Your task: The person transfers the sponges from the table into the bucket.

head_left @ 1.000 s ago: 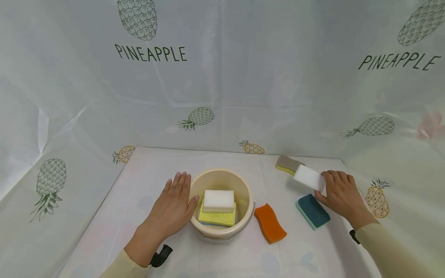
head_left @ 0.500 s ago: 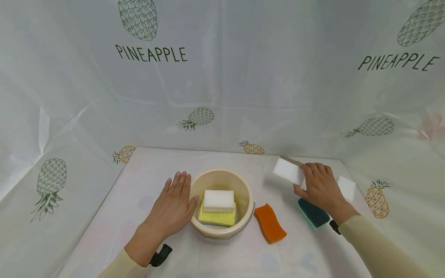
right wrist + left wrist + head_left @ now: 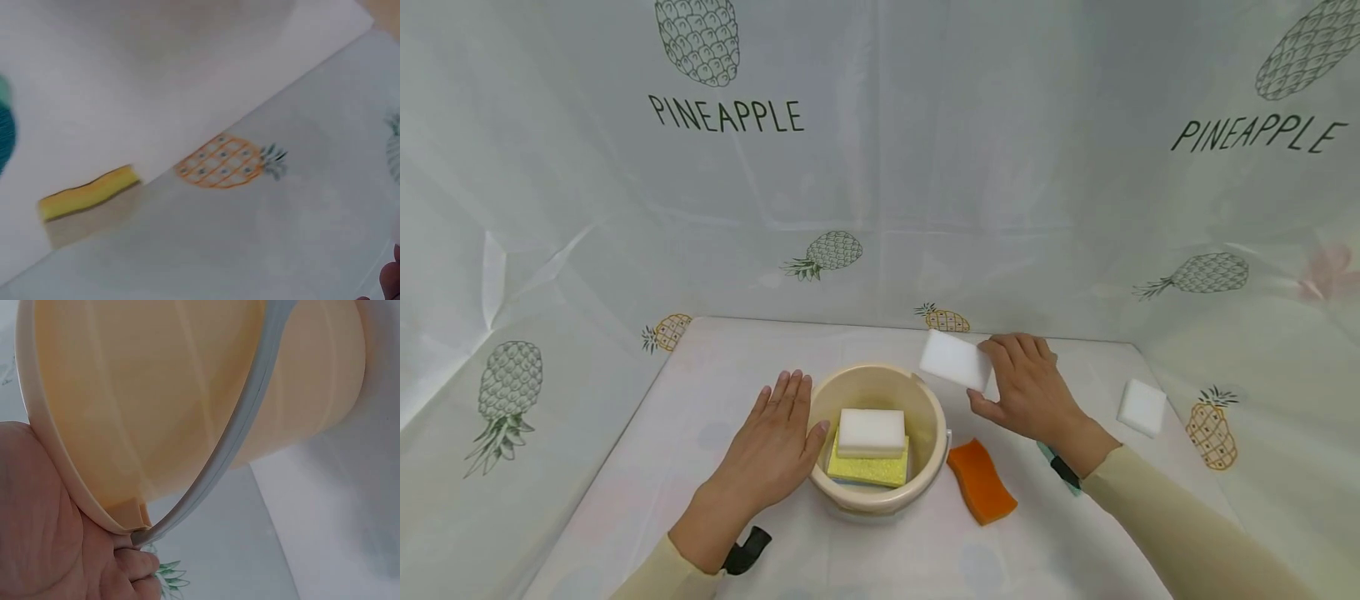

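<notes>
A cream bucket (image 3: 931,417) with a grey handle (image 3: 240,419) stands on the table. Inside it a white sponge (image 3: 871,432) lies on a yellow sponge (image 3: 867,472), over something bluish. My left hand (image 3: 767,454) has straight fingers and touches the bucket's left rim. To the right of the rim, my right hand (image 3: 1026,387) pinches another white sponge (image 3: 955,360) by its right end, above the table. An orange wavy sponge (image 3: 981,482) lies below that hand. A teal sponge (image 3: 1048,454) is mostly hidden under the right wrist.
One white sponge (image 3: 1142,407) lies near the table's right edge. In the right wrist view, a yellow and grey sponge (image 3: 94,203) lies by the back edge; my right hand hides it in the head view. A pineapple-print curtain (image 3: 1000,183) surrounds the table.
My right hand has carried the white sponge leftward from the table's right side to near the bucket, uncovering another white sponge at the right. My left hand has stayed still.
</notes>
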Demonstrator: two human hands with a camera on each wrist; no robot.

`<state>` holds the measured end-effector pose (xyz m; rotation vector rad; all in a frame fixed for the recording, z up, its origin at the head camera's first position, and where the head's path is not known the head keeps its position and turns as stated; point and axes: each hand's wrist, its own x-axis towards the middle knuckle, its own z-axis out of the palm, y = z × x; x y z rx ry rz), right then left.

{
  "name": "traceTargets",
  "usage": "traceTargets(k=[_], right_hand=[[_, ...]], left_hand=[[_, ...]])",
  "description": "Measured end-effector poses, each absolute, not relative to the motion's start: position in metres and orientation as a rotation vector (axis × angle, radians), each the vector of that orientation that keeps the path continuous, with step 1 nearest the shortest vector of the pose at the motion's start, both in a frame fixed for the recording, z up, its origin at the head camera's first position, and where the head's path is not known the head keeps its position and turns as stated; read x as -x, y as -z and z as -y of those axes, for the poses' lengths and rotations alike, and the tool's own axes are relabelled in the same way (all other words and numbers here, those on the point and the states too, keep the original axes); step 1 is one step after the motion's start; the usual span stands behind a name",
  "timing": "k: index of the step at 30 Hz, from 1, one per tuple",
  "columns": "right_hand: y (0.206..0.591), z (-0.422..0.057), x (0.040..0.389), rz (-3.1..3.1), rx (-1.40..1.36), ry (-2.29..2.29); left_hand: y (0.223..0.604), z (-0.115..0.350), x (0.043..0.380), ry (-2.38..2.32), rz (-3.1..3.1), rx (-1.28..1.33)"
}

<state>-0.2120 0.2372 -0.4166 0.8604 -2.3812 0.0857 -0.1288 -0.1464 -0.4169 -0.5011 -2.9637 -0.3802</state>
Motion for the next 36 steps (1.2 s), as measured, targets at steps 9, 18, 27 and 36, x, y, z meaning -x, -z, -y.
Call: traceTargets(k=[9, 18, 27, 36], right_hand=[[0.403, -0.189, 0.206, 2.337, -0.969, -0.119], [0.402, -0.158, 0.199, 2.449, -1.017, -0.182], [0.404, -0.141, 0.194, 2.555, -1.106, -0.150], [0.401, -0.136, 0.194, 2.664, -1.139, -0.052]], left_hand=[[0.417, 0.147, 0.129, 0.390, 2.969, 0.496], [0.417, 0.146, 0.129, 0.406, 2.971, 0.487], [0.418, 0.146, 0.129, 0.413, 2.974, 0.486], [0.418, 0.145, 0.128, 0.415, 2.980, 0.483]])
